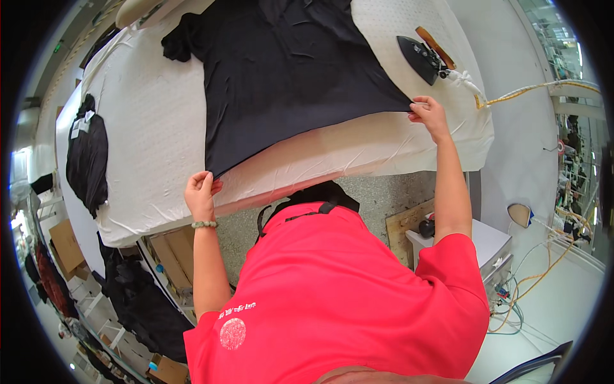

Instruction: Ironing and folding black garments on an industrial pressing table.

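A black garment (288, 70) lies spread over the white-covered ironing table (153, 128), its near edge drawn out between my two hands. My left hand (201, 194) pinches the near left corner close to the table's front edge. At the near right corner, my right hand (428, 117) grips the cloth between thumb and fingers. The near edge sags in a curve between them. A dark iron (420, 59) with a brown wooden handle rests on the cover just beyond my right hand, its white-wrapped hose leading off to the right.
Another black garment (87, 153) with pale tags lies at the table's left end. Dark clothing (137, 301) hangs below on the left, near cardboard boxes (67, 246). On the right stand a small white cabinet (473, 246) and loose yellow hoses (543, 272).
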The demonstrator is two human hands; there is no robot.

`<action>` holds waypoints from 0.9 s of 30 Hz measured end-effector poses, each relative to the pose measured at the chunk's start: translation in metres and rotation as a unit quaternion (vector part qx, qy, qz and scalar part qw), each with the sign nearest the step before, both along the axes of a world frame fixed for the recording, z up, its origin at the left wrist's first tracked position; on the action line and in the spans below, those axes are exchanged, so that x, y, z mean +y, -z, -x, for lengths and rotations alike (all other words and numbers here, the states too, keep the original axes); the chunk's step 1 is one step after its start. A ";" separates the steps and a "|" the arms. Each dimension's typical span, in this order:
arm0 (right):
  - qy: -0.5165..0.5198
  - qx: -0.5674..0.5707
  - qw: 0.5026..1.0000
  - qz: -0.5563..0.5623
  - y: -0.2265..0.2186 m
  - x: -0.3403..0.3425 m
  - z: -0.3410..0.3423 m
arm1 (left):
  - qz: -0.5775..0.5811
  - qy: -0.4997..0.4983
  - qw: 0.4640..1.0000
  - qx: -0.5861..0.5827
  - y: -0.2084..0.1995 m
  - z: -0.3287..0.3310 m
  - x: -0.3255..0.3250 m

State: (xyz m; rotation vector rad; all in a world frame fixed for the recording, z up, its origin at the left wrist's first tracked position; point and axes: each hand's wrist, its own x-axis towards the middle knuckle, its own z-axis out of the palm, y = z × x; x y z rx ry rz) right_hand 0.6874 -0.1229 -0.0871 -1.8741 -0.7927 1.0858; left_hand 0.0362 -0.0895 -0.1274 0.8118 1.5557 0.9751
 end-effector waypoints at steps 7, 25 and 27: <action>-0.093 -0.112 0.984 0.100 0.012 0.005 0.012 | -0.023 0.140 0.918 0.370 -0.015 -0.018 0.001; -0.183 0.112 0.966 0.145 0.034 0.315 -0.078 | -0.364 0.453 0.721 0.378 -0.001 -0.483 0.170; -0.224 0.065 0.961 0.148 0.036 0.328 -0.087 | -0.359 0.475 0.710 0.377 0.003 -0.494 0.172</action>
